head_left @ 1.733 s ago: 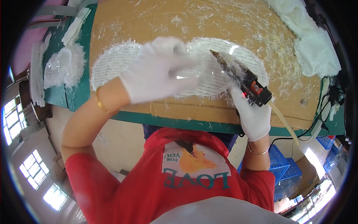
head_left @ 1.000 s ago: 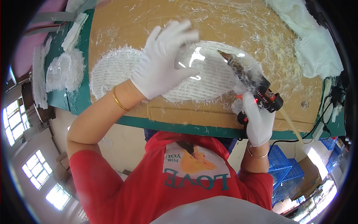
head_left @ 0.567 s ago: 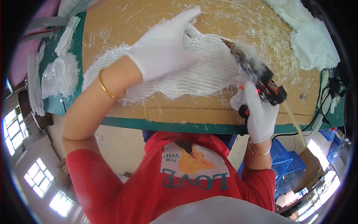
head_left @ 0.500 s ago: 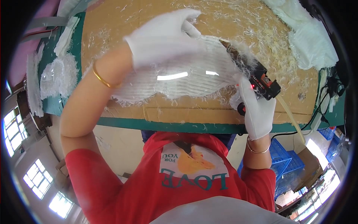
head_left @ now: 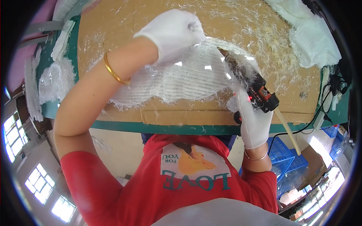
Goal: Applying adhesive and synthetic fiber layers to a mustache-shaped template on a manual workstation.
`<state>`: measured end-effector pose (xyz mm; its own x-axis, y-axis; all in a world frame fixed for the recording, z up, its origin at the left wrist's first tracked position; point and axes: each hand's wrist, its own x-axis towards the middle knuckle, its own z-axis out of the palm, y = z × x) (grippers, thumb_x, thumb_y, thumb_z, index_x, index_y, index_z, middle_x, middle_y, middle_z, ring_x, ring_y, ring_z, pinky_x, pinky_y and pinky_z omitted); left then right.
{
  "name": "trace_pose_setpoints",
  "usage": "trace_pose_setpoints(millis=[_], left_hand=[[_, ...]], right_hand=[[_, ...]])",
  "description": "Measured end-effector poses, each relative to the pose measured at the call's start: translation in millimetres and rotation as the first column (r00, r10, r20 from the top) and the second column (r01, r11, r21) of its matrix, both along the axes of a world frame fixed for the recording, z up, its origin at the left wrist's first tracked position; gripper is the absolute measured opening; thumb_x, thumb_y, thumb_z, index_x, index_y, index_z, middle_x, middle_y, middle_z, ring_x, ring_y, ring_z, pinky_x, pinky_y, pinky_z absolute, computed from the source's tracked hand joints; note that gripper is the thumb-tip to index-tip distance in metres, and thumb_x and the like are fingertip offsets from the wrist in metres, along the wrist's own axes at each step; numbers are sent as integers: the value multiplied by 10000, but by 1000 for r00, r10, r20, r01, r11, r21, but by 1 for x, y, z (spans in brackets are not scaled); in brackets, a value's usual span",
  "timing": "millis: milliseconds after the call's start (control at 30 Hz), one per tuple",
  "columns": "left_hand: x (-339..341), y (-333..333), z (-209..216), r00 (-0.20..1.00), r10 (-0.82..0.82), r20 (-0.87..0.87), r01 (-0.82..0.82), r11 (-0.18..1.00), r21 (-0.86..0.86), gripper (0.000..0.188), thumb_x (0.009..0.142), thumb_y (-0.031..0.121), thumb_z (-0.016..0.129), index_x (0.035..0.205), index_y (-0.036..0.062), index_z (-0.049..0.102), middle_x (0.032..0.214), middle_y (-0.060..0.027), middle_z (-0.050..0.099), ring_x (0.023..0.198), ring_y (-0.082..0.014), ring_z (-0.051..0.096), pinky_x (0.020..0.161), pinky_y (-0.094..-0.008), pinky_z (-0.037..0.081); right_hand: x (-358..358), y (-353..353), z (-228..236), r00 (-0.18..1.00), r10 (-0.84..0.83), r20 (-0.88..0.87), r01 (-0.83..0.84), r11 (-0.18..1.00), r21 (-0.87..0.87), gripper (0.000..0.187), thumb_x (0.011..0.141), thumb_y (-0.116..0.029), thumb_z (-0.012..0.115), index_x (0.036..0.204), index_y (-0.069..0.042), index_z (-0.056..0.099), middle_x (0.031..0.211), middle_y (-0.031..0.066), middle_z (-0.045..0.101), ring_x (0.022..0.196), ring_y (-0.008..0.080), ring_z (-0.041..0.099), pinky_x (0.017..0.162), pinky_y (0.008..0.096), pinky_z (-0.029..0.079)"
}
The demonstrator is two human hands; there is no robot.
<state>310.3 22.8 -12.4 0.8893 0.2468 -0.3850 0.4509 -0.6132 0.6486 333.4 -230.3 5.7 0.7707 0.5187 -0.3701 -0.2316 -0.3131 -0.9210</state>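
Note:
A white ribbed piece (head_left: 177, 84) with a shiny clear surface and fringed edges lies flat in front of me. My left hand (head_left: 174, 33), in a white glove, is over its far edge with the fingers curled closed; what they pinch, if anything, is hidden. My right hand (head_left: 255, 124), also gloved, grips a black and orange hot glue gun (head_left: 260, 88). Its nozzle points up and left over the piece's right part, and white strands cling round its front. A pale glue stick (head_left: 288, 132) sticks out of the back, and a small red light glows on its side.
Cardboard (head_left: 124, 22) strewn with white strands covers the green table (head_left: 188, 129). Fluffy white material (head_left: 56, 81) lies at the left, and a white heap (head_left: 316, 41) at the far right. Black cables (head_left: 333, 90) run along the right edge. Blue crates (head_left: 281, 152) stand below.
My left hand has moved slightly right, and its fingers have curled closed. The glue gun in my right hand has shifted a little left and nearer to me.

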Motion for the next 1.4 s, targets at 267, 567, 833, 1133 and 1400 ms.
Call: trace_pose_setpoints(millis=[267, 567, 833, 1133, 1400], left_hand=[[-27, -22, -44, 773, -291, 563, -122, 803, 583, 75, 881, 189, 672, 869, 115, 673, 838, -91, 640, 823, -300, 624, 773, -424, 482], [-25, -19, -52, 726, -220, 652, -175, 857, 484, 89, 845, 106, 752, 886, 83, 676, 847, -85, 658, 786, -290, 627, 721, -401, 493], [-26, -20, -55, 644, -333, 689, -127, 842, 525, 36, 832, 122, 715, 856, 107, 694, 693, -88, 592, 678, -301, 609, 691, -444, 478], [-51, -35, 0, 845, -443, 298, 199, 779, 595, 380, 780, 299, 772, 1104, 102, 738, 997, -106, 597, 1013, -324, 592, 1034, -524, 420], [-75, -10, -12, 788, -450, 420, 201, 833, 516, 612, 718, 332, 863, 1271, 138, 687, 1337, -149, 601, 1278, -361, 539, 1138, -536, 364]], right_hand=[[2, -14, -11, 991, 123, 61, -123, 992, 5, 302, 970, -82, 647, 1241, 51, 656, 1019, 32, 696, 840, 74, 601, 739, 245, 498], [1, -12, -12, 998, 62, 5, -62, 996, 65, 287, 975, -125, 667, 1220, 23, 677, 875, -25, 641, 726, 35, 535, 611, 206, 419], [0, -10, -12, 999, 25, 43, -29, 996, 81, 284, 975, -158, 681, 1195, 22, 690, 868, -32, 643, 722, 29, 538, 611, 206, 425], [8, -14, -5, 998, -12, -67, 20, 993, 114, 307, 986, -160, 659, 1222, 35, 681, 1034, 26, 703, 884, 61, 596, 776, 238, 485], [1, -14, -10, 999, -34, -15, 35, 993, 113, 301, 992, -161, 654, 1217, 37, 677, 1049, 30, 706, 841, 64, 601, 724, 226, 477]])
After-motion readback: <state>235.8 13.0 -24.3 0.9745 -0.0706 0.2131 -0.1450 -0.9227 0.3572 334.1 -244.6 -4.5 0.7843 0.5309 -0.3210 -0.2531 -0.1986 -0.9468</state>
